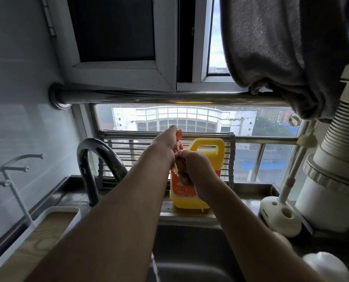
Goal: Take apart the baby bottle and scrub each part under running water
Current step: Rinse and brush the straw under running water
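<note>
Faucet [100, 159] glossy metal; jug [208, 147] smooth yellow plastic; hanging cloth [271, 47] grey, nubby; sink [189, 241] dull steel.

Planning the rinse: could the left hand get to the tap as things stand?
Probably yes: the tap stands close on that side with nothing between, but the left hand is holding an orange part and would need freeing.

Daylight only, coming through window [189, 121] at 12 o'clock; scene backlit, overall dim. Sky strip [216, 37] at 1 o'clock blown out. Left hand [167, 139] and right hand [196, 167], centre, in shade, grip detail muddy; straw [199, 202] in right hand barely reads. Glare streak on rail [169, 97]. Sink [189, 241] at 6 o'clock dark. Heavy fisheye: wall [17, 98] and window lines bow toward edges. Corners at 5 and 7 o'clock soft.
</note>
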